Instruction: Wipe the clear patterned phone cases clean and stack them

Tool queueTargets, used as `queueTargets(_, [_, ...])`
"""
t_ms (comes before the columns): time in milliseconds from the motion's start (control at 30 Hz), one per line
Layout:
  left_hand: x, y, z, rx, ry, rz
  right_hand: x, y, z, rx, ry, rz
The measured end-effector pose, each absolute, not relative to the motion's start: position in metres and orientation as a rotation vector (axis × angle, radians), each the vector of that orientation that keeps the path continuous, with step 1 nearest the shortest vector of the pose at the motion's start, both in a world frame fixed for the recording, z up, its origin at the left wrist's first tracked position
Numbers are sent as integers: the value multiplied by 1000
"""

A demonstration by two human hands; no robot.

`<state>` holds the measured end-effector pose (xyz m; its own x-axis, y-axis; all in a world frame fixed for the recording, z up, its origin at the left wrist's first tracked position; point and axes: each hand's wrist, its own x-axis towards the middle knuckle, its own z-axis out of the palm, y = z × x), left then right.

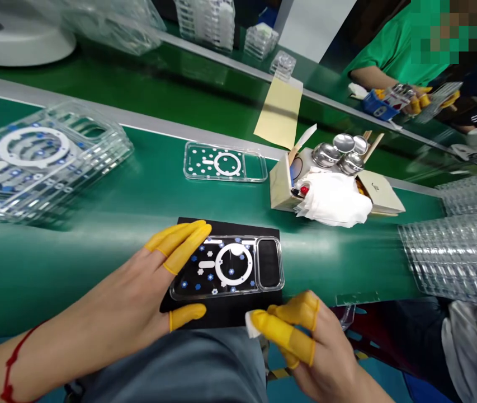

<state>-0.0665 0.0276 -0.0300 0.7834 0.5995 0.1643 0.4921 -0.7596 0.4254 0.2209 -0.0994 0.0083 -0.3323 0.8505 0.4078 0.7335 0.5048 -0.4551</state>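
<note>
A clear phone case (pixel 269 264) with a white ring and blue and white flowers lies on a black board (pixel 238 318). My left hand (pixel 154 280), in yellow finger cots, spans the case's left end. Its fingers stretch along the upper edge, and the thumb lies apart on the board below. Just under the board's lower right corner, my right hand (pixel 305 330) also wears yellow finger cots. Its fingers are pinched round a small white wipe (pixel 252 326), held clear of the case.
Stacked clear cases (pixel 45 162) stand at left; another flowered case (pixel 221 162) lies behind the board. A box (pixel 282 184) holds white wipes (pixel 334 198) and metal pots (pixel 326 155). More stacked cases (pixel 460 252) are at right. Across the bench works a person in green (pixel 401 45).
</note>
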Motion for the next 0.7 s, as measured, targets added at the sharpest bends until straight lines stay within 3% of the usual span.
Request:
queueTargets(267, [-61, 28, -39, 2503, 856, 452, 209, -104, -4, -1549, -1858, 114])
queueTargets(567, [-61, 29, -40, 2456, 916, 454, 171, -38, -16, -1818, -1881, -491])
queueTargets(700, [-58, 31, -40, 2448, 908, 460, 172, -16, -17, -1895, -1791, -559])
